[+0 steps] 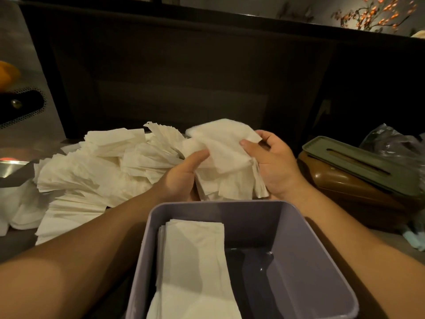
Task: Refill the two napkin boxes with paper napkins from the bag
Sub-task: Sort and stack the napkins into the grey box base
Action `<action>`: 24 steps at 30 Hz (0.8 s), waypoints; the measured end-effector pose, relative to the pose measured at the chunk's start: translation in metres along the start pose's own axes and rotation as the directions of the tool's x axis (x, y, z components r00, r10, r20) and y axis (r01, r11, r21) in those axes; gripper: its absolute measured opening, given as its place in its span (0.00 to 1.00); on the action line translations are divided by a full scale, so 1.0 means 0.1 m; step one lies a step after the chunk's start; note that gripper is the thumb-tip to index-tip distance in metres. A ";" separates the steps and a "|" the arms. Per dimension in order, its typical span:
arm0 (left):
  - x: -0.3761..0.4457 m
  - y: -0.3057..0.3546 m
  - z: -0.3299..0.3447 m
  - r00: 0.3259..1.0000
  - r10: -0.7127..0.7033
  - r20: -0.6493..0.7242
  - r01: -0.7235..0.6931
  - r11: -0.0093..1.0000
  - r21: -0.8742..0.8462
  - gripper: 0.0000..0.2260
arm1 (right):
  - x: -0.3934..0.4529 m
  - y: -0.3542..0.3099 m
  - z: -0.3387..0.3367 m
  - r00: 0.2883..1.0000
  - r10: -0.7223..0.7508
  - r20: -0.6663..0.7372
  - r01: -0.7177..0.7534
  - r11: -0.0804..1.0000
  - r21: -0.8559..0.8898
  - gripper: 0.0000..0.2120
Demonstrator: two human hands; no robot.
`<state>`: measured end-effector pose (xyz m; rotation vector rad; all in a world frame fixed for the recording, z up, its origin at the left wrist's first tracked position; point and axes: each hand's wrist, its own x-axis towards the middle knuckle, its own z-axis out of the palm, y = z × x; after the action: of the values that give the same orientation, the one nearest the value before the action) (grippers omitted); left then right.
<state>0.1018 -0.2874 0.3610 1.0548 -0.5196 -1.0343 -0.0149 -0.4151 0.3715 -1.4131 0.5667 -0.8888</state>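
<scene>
Head view: nearest, at the bench's near edge, stands an open lavender napkin box (305, 238) with a flat stack of napkins (195, 268) filling its left half; the right half shows bare floor. Just beyond its far rim, the left hand (181, 178) and the right hand (273, 166) grip a bundle of paper napkins (225, 157) between them, thumbs pressed on top and fingers curled beneath. Left of the hands a loose heap of napkins (92, 169) spreads toward the bench's left edge. Toward the right edge sits a brown napkin box (354, 187) with a green slotted lid (361, 164); a crumpled clear plastic bag (393, 141) lies behind it.
</scene>
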 end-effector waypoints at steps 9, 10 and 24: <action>0.01 -0.06 -0.06 0.990 0.118 0.081 -0.136 0.952 0.274 0.13 | -0.07 0.06 0.07 0.988 0.097 0.124 -0.069 0.975 -0.211 0.06; 0.01 -0.06 -0.06 0.989 0.122 0.083 -0.141 0.943 0.303 0.13 | -0.07 0.06 0.06 0.984 0.124 0.130 -0.095 0.974 -0.207 0.08; 0.05 0.01 -0.08 0.991 -0.037 0.127 -0.022 0.898 0.440 0.10 | -0.01 -0.07 -0.11 0.985 0.173 0.002 -0.173 0.984 0.034 0.18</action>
<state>0.1107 -0.2877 0.3573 1.3930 -0.8887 -1.0214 -0.0256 -0.4202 0.3768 -1.3111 0.6611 -0.7570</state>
